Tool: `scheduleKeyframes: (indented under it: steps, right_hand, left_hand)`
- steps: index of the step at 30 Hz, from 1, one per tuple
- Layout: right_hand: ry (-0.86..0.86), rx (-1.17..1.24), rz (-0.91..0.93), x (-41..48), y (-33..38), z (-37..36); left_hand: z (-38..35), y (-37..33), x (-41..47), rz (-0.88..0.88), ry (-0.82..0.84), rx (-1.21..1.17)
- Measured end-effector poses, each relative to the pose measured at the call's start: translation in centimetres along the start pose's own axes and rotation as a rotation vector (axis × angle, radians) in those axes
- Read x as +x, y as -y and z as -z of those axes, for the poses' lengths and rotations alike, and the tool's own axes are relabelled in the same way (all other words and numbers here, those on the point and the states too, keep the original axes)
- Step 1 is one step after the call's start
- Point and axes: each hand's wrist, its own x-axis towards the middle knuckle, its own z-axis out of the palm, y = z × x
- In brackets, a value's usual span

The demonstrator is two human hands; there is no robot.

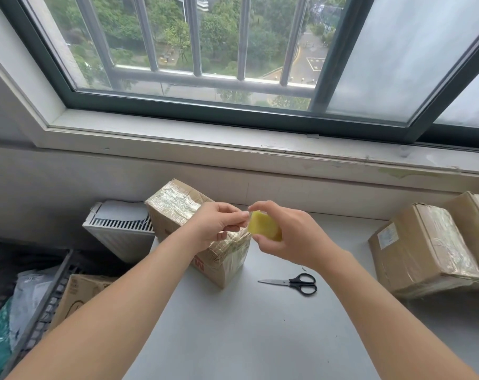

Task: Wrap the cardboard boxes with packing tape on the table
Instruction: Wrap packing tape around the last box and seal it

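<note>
A cardboard box with shiny tape over its top stands on the grey table, slightly left of centre. Above its near end my right hand grips a yellowish roll of packing tape. My left hand pinches at the roll's edge with thumb and fingertips, where the tape end seems to be. Both hands hover just over the box top. Two more taped cardboard boxes lie at the table's right side.
Black-handled scissors lie on the table right of the box. A white radiator stands behind the table's left edge. A dark crate with a cardboard box and bags sits low on the left. The window sill runs behind.
</note>
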Motion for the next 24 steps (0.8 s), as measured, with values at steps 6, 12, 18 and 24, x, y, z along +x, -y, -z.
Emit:
scheduleKeyframes:
  steps: [6, 12, 18, 24]
  right_hand:
    - [-0.052, 0.193, -0.229, 0.3, 0.0, -0.7]
    - [0.189, 0.105, -0.36, -0.6, -1.1, -1.2]
    - [0.299, 0.095, -0.431, -2.0, -1.3, -3.1]
    - [0.326, -0.063, -0.464, -1.5, -0.7, -4.6]
  left_hand:
    - [-0.5, -0.4, 0.6, -0.276, -0.186, 0.155]
    - [1.1, -0.1, 2.3, -0.243, -0.226, 0.349]
    - [4.5, 0.2, 3.3, -0.136, -0.297, 0.517]
    - [5.0, 0.1, 4.2, -0.157, -0.311, 0.715]
